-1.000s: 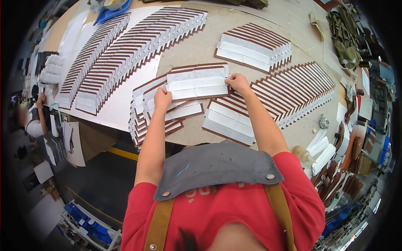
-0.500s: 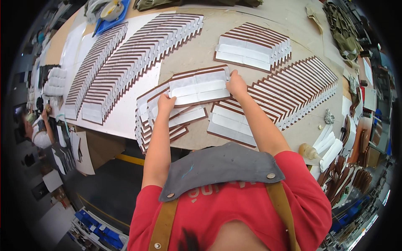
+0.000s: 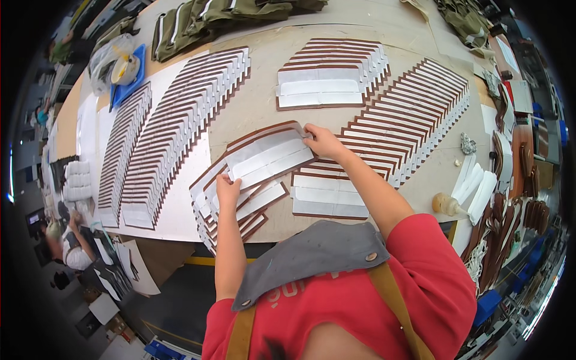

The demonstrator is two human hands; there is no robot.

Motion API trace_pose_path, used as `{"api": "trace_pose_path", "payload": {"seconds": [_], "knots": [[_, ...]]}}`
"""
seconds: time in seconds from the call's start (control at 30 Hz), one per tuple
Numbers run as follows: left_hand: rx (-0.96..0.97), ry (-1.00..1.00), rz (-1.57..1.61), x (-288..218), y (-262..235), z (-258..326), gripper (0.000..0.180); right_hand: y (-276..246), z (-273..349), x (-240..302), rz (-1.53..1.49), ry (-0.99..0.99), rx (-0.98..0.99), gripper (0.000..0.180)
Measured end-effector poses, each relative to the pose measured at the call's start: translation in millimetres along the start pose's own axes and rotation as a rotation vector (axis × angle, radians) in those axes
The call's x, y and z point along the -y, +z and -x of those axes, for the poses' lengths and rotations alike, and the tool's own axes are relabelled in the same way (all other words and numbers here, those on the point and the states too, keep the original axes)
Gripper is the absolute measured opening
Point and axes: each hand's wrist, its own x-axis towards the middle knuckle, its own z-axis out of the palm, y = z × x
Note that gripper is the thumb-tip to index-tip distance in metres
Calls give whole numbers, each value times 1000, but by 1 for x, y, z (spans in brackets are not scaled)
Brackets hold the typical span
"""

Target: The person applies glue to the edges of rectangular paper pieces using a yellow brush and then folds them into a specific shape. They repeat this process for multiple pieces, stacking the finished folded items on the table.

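A flat, brown-edged rectangular panel with white and grey backing [image 3: 270,159] is held between my hands, slightly bowed and tilted up to the right. My left hand [image 3: 228,191] pinches its lower left corner, thumb on the white face. At the right end, my right hand [image 3: 324,143] grips the upper corner. Beneath the panel's left side lies an untidy pile of similar panels [image 3: 262,201], partly hidden by it and my left forearm. Just right of the held piece, a long overlapping row of such panels [image 3: 330,204] fans out toward the far right.
Two more overlapping rows [image 3: 139,215] run along the left, and a shorter stack [image 3: 321,96] lies beyond my hands. A blue tray with a bowl [image 3: 125,71], folded olive fabric [image 3: 210,21] and a squeeze bottle [image 3: 445,204] stand around the table. Another person [image 3: 75,255] is at far left.
The view has shifted, so the table's far side shows more. The held panel is now more bowed, with its right end lifted; both hands keep hold of it.
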Motion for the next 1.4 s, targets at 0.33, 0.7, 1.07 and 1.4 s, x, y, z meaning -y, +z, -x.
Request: {"api": "trace_pose_path", "payload": {"seconds": [0.33,0.7,1.07,1.4], "knots": [[270,13,577,-51,-32,-1,27,-27,11,8,-412,10,-21,18],[600,-170,678,-58,-8,12,28,-50,32,-2,-308,170,17,23],[356,137,328,-152,10,13,33,-107,51,-22,-457,287,-196,18],[194,375,-2,-174,81,-97,33,-133,-48,-70,-51,304,-353,22]]}}
